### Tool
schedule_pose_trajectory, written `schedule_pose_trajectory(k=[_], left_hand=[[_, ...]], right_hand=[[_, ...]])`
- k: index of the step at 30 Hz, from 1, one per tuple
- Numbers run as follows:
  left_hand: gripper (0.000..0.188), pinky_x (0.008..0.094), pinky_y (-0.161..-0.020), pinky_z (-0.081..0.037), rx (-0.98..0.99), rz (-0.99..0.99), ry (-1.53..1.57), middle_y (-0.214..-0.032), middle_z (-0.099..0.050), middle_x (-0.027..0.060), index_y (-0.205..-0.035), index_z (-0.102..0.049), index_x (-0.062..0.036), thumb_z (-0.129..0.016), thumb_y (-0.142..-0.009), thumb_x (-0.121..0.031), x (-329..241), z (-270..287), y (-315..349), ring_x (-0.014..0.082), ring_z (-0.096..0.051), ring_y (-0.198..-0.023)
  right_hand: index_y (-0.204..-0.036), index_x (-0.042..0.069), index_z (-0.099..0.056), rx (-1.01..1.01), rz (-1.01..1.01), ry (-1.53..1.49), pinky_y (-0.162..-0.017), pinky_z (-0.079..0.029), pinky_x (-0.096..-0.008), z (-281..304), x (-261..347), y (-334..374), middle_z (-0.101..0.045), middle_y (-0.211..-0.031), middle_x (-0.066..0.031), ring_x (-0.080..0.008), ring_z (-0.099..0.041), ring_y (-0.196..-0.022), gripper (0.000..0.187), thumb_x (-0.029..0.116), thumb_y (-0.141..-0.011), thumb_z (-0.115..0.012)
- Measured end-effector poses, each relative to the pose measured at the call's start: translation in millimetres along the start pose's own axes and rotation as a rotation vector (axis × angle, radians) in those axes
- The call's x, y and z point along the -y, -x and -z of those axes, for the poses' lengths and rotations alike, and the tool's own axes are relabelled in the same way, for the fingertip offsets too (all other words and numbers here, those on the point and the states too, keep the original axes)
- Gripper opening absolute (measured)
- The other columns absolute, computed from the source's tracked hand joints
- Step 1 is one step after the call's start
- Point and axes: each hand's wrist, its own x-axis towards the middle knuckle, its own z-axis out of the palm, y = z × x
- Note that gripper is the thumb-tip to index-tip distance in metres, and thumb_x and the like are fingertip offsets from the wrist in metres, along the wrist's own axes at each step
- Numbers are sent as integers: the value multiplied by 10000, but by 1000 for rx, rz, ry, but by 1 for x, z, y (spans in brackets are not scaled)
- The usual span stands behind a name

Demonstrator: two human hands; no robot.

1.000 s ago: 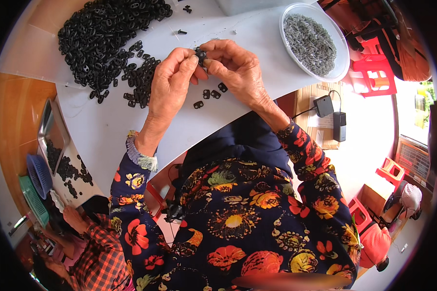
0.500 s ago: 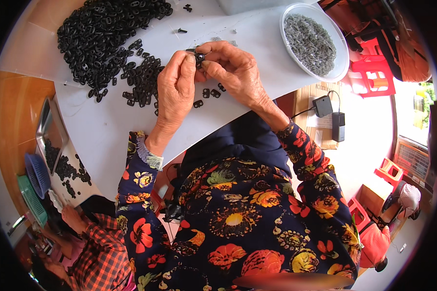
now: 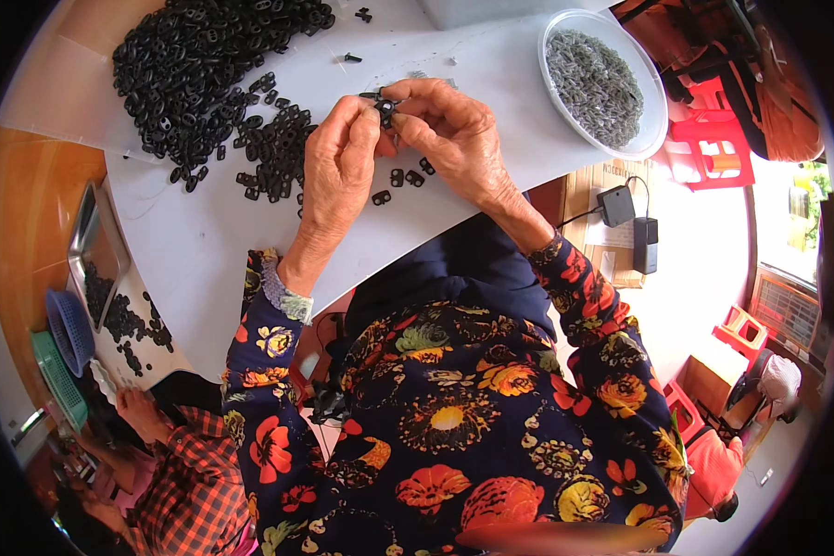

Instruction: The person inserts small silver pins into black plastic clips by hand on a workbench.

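Hands barely shifted since earlier; left hand (image 3: 338, 162) and right hand (image 3: 449, 134) fingertips pinched shut on small black clip (image 3: 385, 109): light, rigid, grip by edges.

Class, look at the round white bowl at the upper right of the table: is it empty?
No, the round white bowl holds a heap of small grey parts covering most of its inside.

Red stools (image 3: 713, 139), power adapters (image 3: 628, 218), blue basket (image 3: 68, 329).

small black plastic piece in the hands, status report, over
Left hand and right hand both pinch one small black plastic piece above white table. Heap of black plastic pieces close left. Nothing in the way.
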Motion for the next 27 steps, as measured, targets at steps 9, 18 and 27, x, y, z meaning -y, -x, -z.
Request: schedule_pose_trajectory(k=[9, 18, 27], left_hand=[[261, 256, -578, -388, 24, 40, -51, -632, -518, 18, -912, -559, 7, -440, -961, -220, -3, -1, -1, 94, -446, -599], [236, 254, -524, -393, -18, -20, -83, -609, -449, 14, -897, -532, 8, -442, -984, -192, 5, 0, -1, 79, -430, -570], [255, 259, -511, -380, 62, 43, -90, -602, -414, 16, -850, -486, -7, -450, -984, -220, 4, 3, -2, 83, -408, -559]], right_hand=[[-1123, -30, -576, 26, 10, -22, -682, -480, -208, 1, 3, 1, -645, -794, -29, -44, -574, -729, 265, -8, -861, -540], [-1114, -31, -575, 48, -16, -59, -653, -486, -207, -1, -1, 0, -616, -783, -7, -47, -583, -713, 293, -1, -829, -637], [-1016, 0, -595, 71, 187, 276, -612, -497, -251, 5, -2, -6, -584, -711, -30, -94, -579, -647, 315, 19, -735, -736]])
